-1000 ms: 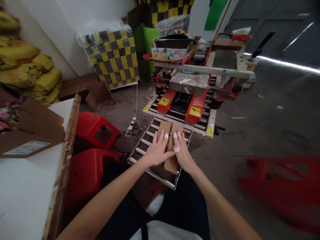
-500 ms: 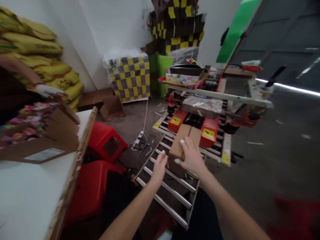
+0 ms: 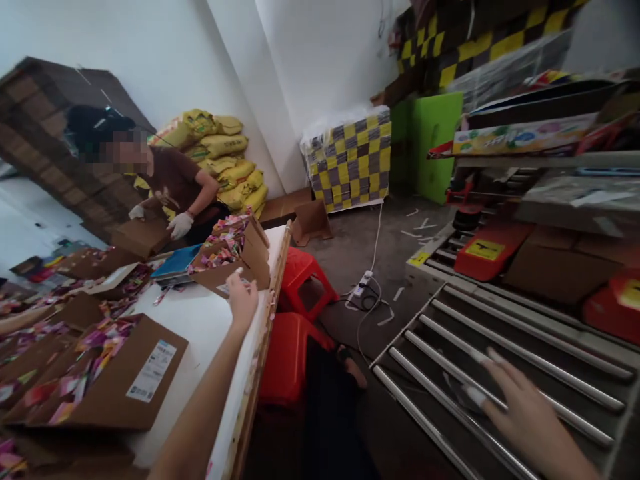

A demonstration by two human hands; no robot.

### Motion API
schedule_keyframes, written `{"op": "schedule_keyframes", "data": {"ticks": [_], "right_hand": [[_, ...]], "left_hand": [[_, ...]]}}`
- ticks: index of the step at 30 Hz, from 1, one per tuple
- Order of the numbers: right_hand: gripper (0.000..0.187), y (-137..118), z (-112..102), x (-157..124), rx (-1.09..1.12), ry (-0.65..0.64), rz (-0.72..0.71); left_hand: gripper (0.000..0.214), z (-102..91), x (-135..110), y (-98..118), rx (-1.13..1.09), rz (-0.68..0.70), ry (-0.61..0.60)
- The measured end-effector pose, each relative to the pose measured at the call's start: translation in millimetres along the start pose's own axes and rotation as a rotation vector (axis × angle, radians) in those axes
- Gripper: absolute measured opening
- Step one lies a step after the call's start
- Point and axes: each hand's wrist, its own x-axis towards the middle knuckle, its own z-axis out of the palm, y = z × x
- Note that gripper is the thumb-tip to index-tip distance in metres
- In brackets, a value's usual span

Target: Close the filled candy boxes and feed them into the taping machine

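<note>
My left hand (image 3: 242,297) reaches over the white table (image 3: 200,333) and touches the near flap of an open cardboard box (image 3: 231,257) filled with colourful sweets. Its fingers are blurred by motion. My right hand (image 3: 520,407) hovers open over the metal roller conveyor (image 3: 500,360), fingers spread, white tape on the tips, holding nothing. A closed brown carton (image 3: 555,263) sits between the red guides (image 3: 484,250) of the sealing machine at the far end of the rollers.
Another box of sweets (image 3: 105,373) lies near me on the table. A co-worker in white gloves (image 3: 180,223) handles cardboard at the table's far end. Red plastic stools (image 3: 295,333) stand beside the table. Yellow sacks (image 3: 225,160) and checked stacked cartons (image 3: 350,157) line the wall.
The view has swung left. Both hands left the brown carton, which now sits in the machine. My left hand has gone to the sweets box on the table.
</note>
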Motion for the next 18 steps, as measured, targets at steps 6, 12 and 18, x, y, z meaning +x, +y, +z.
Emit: {"op": "schedule_keyframes", "data": {"ticks": [6,12,18], "right_hand": [[0.045,18.0,9.7,-55.2,0.183,-0.042,0.154],[0.045,34.2,-1.8,-70.2,0.274,-0.103,0.306],[0.041,-30.6,5.3,-49.4,0.431,-0.231,0.291]], "left_hand": [[0.018,-8.0,89.9,-17.3,0.399,0.082,-0.286],[0.008,-50.3,85.8,-46.7,0.357,0.135,-0.364],[0.023,-142.8,24.9,-51.5,0.126,0.166,-0.334]]}}
